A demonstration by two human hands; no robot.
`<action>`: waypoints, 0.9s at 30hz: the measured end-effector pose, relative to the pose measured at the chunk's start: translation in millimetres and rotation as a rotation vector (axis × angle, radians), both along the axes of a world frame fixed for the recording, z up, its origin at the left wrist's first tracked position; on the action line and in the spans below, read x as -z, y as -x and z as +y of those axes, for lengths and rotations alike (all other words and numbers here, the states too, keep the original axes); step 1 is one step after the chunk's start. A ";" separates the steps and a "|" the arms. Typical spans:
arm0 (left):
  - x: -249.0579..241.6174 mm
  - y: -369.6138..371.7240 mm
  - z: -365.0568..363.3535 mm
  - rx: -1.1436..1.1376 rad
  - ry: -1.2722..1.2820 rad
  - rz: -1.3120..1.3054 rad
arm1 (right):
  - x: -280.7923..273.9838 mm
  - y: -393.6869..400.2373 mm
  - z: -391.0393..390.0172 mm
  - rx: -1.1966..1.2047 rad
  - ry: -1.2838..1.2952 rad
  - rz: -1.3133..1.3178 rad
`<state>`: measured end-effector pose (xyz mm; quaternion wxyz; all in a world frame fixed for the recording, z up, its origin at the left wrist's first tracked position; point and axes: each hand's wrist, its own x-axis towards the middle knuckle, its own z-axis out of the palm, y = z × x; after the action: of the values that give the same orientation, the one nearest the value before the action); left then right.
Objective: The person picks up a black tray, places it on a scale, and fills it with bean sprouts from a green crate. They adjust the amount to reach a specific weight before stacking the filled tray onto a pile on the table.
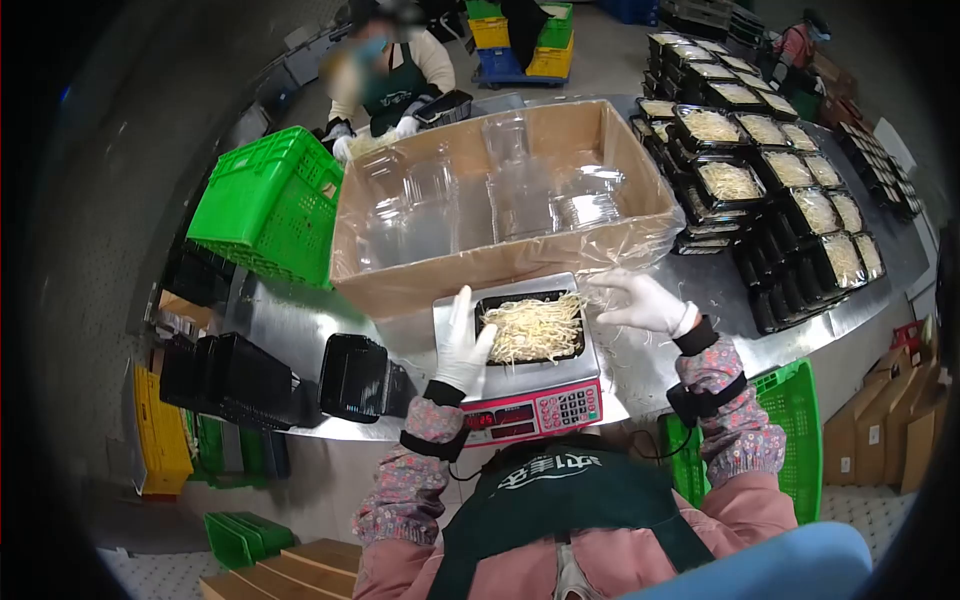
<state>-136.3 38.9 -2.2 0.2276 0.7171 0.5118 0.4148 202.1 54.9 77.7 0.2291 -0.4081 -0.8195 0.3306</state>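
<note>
A black tray of pale bean sprouts [532,328] rests on the platform of a red and white scale [535,412], whose display is lit. My left hand [462,345], in a white glove, is at the tray's left edge with its fingers spread and holding nothing. To the right of the tray, my right hand [645,303], also gloved, has its thumb and fingers apart and nothing in it. Some loose sprouts lie around the tray and on the steel table [285,330].
Beyond the scale stands a cardboard box [480,253] of clear lids, with a green crate [265,205] to its left. Empty black trays [352,375] sit at left. Filled packs [730,182] are stacked at right. A co-worker [395,75] stands across the table.
</note>
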 end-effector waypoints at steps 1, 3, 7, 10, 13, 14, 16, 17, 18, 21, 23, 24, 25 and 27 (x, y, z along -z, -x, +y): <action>5.1 4.9 -5.7 -0.023 0.003 0.051 | 0.5 -4.0 -1.1 0.020 0.022 -0.016; -44.2 16.5 -9.5 -0.001 0.074 0.041 | 1.3 -28.1 -1.3 0.188 0.006 -0.099; -62.8 -12.4 -9.0 0.196 -0.112 0.372 | 16.4 -0.3 7.0 0.184 -0.184 -0.154; -49.6 -43.3 -0.6 0.360 -0.087 0.485 | 26.8 33.2 15.8 0.074 -0.147 -0.291; -19.4 -57.1 20.8 0.394 -0.020 0.582 | 30.7 46.4 21.7 0.057 -0.177 -0.434; -18.4 -59.2 23.6 0.352 0.012 0.588 | 36.0 47.4 23.8 0.079 -0.139 -0.442; -11.2 -64.2 24.9 0.282 -0.002 0.593 | 53.7 47.6 20.3 0.142 -0.235 -0.431; -10.7 -67.8 22.9 0.269 0.027 0.607 | 55.7 48.3 18.3 0.143 -0.300 -0.420; -10.5 -70.4 21.6 0.250 0.024 0.595 | 56.4 47.2 19.4 0.152 -0.278 -0.382; -3.1 -70.0 23.2 0.250 -0.002 0.582 | 56.3 35.0 26.8 0.182 -0.179 -0.275; -6.0 -69.4 22.0 0.265 -0.004 0.553 | 32.6 21.1 30.1 0.191 -0.115 -0.240; -6.9 -69.3 22.5 0.276 0.029 0.541 | 18.8 11.4 30.2 0.200 -0.041 -0.139; -8.7 -67.5 22.2 0.274 0.019 0.524 | -4.3 4.9 27.3 0.203 0.036 -0.034; -10.6 -61.7 19.1 0.249 0.025 0.339 | -32.4 -1.6 26.4 0.236 0.123 0.061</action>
<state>-74.6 57.9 8.3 0.1967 0.8314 0.4554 0.2503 203.8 81.3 110.1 0.2660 -0.5048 -0.7365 0.3632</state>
